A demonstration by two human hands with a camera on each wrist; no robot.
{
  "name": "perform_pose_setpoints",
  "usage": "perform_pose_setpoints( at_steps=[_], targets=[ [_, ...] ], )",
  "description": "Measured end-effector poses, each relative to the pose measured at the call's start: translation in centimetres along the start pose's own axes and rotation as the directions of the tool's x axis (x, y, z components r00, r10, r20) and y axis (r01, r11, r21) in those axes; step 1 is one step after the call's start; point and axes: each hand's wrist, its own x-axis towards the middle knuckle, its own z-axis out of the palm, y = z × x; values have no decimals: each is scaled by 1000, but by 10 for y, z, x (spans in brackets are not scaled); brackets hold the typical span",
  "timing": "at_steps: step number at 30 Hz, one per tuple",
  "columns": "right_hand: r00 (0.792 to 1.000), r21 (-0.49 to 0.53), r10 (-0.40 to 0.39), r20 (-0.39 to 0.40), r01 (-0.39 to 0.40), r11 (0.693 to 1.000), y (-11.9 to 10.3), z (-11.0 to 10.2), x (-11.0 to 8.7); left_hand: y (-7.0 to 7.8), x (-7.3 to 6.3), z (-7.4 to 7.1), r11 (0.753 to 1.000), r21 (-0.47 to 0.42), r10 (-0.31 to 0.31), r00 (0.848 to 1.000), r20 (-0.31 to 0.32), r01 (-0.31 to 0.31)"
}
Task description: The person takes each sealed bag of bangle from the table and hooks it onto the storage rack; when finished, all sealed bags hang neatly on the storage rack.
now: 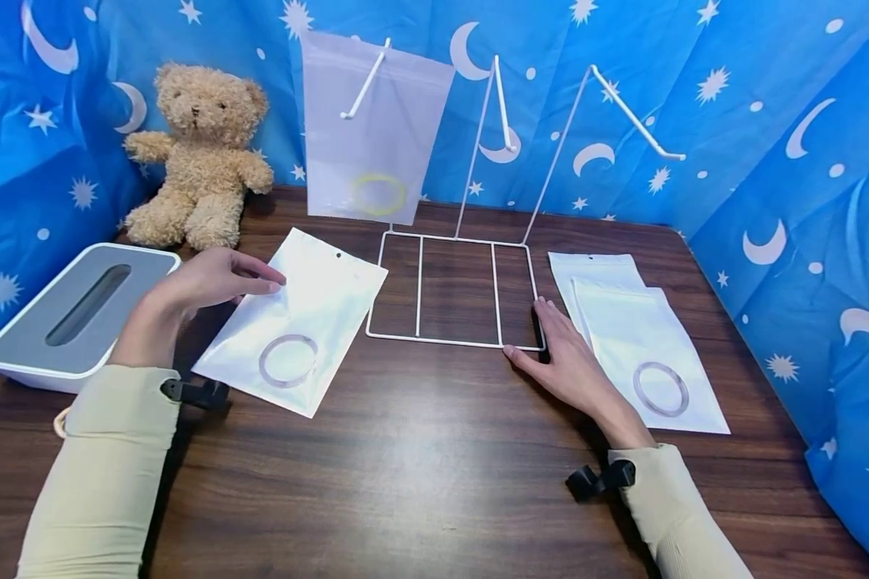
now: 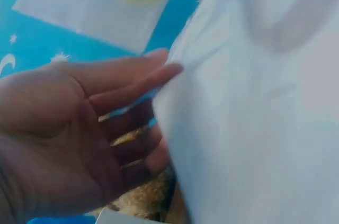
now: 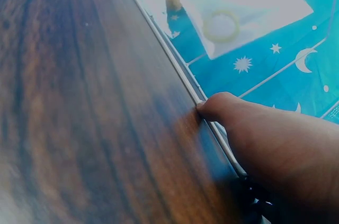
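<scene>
With thumb and forefinger, my left hand (image 1: 217, 277) pinches the upper left edge of a white flat zip bag (image 1: 311, 293). A pale ring shows through near its lower end, and its hang hole is at the top right. In the left wrist view the bag (image 2: 254, 128) fills the right side, creased where the fingertips meet it. My right hand (image 1: 568, 362) rests at the front right corner of a white wire display rack (image 1: 442, 341), its thumb on the front wire and fingers along the right one. Another bag (image 1: 372, 153), with a yellow ring inside, hangs from the rack's left hook.
Two more white bags (image 1: 623, 322) overlap on the table right of the rack. The middle hook (image 1: 504, 104) and right hook (image 1: 633, 112) jut forward. A teddy bear (image 1: 206, 153) sits at the back left, behind a grey-topped tissue box (image 1: 80, 310). Star-patterned cloth (image 1: 760, 185) encloses the table.
</scene>
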Motion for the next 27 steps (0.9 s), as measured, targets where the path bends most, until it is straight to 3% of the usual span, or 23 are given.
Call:
perform_pose_setpoints(
  at_steps=[5,10,16,22,25,27],
  targets=[
    [1000,-6,9,11,-9,1000,0,0,0,3,-7,-5,992,45,115,992,55,-117],
    [1000,-7,22,21,-21,1000,-1,1,0,16,-13,-4,964,55,258,964,62,-261],
    [999,-9,25,25,-25,1000,-1,1,0,39,-22,0,919,76,387,922,17,-387],
    [999,-5,31,33,-31,1000,-1,0,0,61,-37,4,894,36,449,892,-61,-447],
    [999,-6,32,35,-32,999,-1,1,0,77,-48,7,861,44,508,854,-109,-506],
    [999,-6,29,32,-29,1000,0,1,0,91,-59,10,820,53,571,807,-150,-570]
  ],
)
